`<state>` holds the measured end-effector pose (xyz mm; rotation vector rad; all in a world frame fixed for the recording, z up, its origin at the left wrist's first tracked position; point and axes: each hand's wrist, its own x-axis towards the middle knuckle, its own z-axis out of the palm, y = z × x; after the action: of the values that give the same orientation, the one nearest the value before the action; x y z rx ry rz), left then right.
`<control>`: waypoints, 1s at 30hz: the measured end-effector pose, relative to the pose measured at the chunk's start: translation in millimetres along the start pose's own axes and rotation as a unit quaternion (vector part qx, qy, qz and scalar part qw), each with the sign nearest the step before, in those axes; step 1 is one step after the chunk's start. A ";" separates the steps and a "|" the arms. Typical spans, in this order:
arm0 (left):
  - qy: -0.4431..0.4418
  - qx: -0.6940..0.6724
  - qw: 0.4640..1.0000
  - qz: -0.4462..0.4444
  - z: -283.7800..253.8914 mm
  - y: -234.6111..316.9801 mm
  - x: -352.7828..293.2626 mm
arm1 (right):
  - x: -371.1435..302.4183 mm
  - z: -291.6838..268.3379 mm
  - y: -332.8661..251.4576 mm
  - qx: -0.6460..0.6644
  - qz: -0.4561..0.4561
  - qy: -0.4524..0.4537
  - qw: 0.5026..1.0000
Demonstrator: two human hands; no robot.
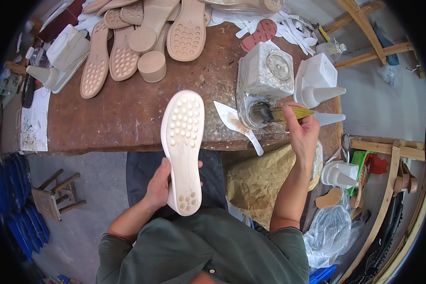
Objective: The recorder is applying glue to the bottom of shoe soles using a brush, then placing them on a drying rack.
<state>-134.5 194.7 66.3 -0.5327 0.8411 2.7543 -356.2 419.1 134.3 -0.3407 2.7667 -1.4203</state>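
Lying heaped at the back left of the tabletop (99, 123) are several tan soles (186, 40). Next, the grip of the left hand (159, 185) wraps the lower half of a pale sole (184, 158), dotted side up, before the person's body. Further right, a pointed white piece (228, 116) rests beside a clear pot (242, 105); at its mouth is a brush (301, 112), pinched in the grip of the right hand (303, 131).

Over on the left, 1 small brown wooden stool (48, 202) stands on the grey floor (99, 182), stacked blue pieces (15, 187) near it! Across to the right, a crumpled clear plastic bag (329, 234) bulges beside a flat tan rounded piece (329, 198), while crinkled brown paper (258, 182) spreads below the tabletop's (94, 128) edge.
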 end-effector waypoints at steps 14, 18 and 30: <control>-0.010 0.016 0.999 0.041 12.2 22.8 0.1 | -10.7 -12.3 16.7 -0.026 0.009 -0.014 1.000; -0.061 -0.009 0.997 0.054 19.1 24.6 -2.7 | -26.5 -28.2 6.5 0.146 0.039 0.038 0.988; -0.160 0.051 0.986 0.012 63.1 40.0 -34.3 | -106.9 34.3 -110.1 0.384 -0.033 0.013 0.923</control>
<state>-132.9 195.0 148.5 -0.0560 0.9048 2.6953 -227.5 350.8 193.3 -0.3779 1.9786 -2.3546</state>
